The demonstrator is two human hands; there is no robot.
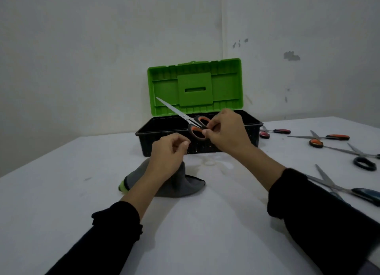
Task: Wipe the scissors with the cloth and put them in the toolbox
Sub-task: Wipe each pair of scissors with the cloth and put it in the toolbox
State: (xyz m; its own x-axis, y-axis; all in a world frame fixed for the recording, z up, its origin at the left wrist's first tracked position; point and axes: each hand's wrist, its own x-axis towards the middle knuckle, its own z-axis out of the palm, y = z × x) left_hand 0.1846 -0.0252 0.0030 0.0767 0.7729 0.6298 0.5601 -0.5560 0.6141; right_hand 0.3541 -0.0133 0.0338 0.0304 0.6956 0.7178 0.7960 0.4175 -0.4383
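Black sleeves [115, 231] frame the table [61, 192]; the left hand [166, 157] pinches the cloth [181, 184]. Right hand [226, 130] grips scissors [185, 118] over the toolbox [197, 143]; likely placing next, lowering blades inside.

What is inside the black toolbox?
The toolbox is open, its green lid standing up. Only its dark inner walls show. The front wall, the right hand and the scissors it holds hide the bottom, so I cannot tell what lies there.
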